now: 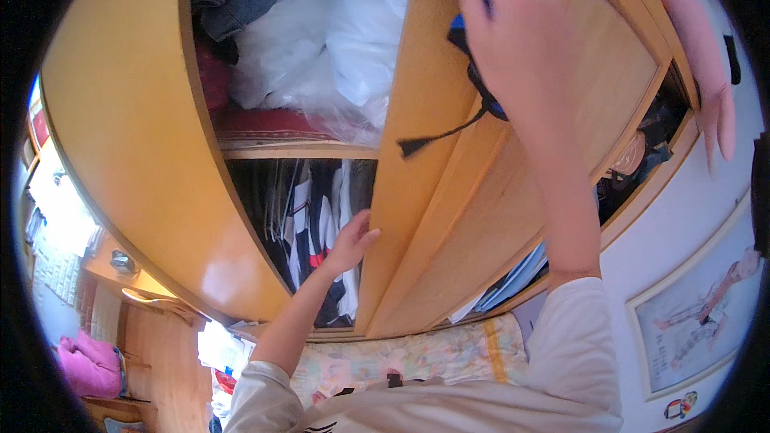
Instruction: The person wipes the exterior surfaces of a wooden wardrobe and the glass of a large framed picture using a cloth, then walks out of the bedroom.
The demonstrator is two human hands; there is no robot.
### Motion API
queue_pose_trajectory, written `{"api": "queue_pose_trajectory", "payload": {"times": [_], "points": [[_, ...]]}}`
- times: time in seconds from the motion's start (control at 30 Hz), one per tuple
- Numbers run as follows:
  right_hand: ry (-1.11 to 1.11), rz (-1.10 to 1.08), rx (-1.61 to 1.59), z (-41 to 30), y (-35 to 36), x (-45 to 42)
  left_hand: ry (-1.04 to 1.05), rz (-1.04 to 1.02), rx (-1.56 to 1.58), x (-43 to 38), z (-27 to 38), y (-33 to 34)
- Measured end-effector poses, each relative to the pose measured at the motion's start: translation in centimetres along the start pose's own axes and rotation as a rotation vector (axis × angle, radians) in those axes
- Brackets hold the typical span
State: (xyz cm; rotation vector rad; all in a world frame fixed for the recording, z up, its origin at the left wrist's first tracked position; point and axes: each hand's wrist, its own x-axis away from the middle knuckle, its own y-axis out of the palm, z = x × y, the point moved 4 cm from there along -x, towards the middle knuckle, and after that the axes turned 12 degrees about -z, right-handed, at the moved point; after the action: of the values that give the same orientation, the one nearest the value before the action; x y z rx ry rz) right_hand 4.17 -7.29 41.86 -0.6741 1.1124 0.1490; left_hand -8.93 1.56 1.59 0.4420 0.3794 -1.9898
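My right hand (517, 30) is raised, blurred, in front of a wooden wardrobe door (421, 192). It grips a black-and-blue item (459, 27), perhaps a small bag or cap, mostly covered by my fingers. A black cord (445, 132) with a flat end dangles from it. Lower down, my left hand (349, 243) holds the same door's edge, its fingertips hidden behind the wood. In the upper compartment, white bundles in clear plastic (325, 48) lie on a red cloth (271, 126). Beneath the shelf (301, 151), several garments (319, 222) hang on hangers.
At the left, a large wooden door panel (138, 132) stands swung out. Dark jeans (240, 0) lie at the compartment's upper left. A bed with a floral cover (415, 358) is below me. Open shelves (637, 150) and a framed picture (692, 313) are at the right.
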Motion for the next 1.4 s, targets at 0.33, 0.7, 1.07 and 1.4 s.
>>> {"api": "queue_pose_trajectory", "payload": {"times": [0.33, 0.7, 1.07, 1.4], "points": [[-0.075, -0.244, 0.445, -3.4, 11.6, 13.7, 0.031, 0.036, 0.019, -0.1, 0.5, 1.2], [0.182, 0.072, 0.613, 1.3, 3.4, -6.8, 0.075, 0.122, -0.072, -0.9, -1.1, 0.9], [0.322, -0.262, 0.732, -3.4, 9.9, 8.2, 0.022, 0.074, -0.118, -0.3, -2.3, 0.5], [0.184, -0.761, 0.383, -7.9, 14.6, 26.5, 0.023, 0.056, 0.264, -0.5, 1.9, 1.7]]}}
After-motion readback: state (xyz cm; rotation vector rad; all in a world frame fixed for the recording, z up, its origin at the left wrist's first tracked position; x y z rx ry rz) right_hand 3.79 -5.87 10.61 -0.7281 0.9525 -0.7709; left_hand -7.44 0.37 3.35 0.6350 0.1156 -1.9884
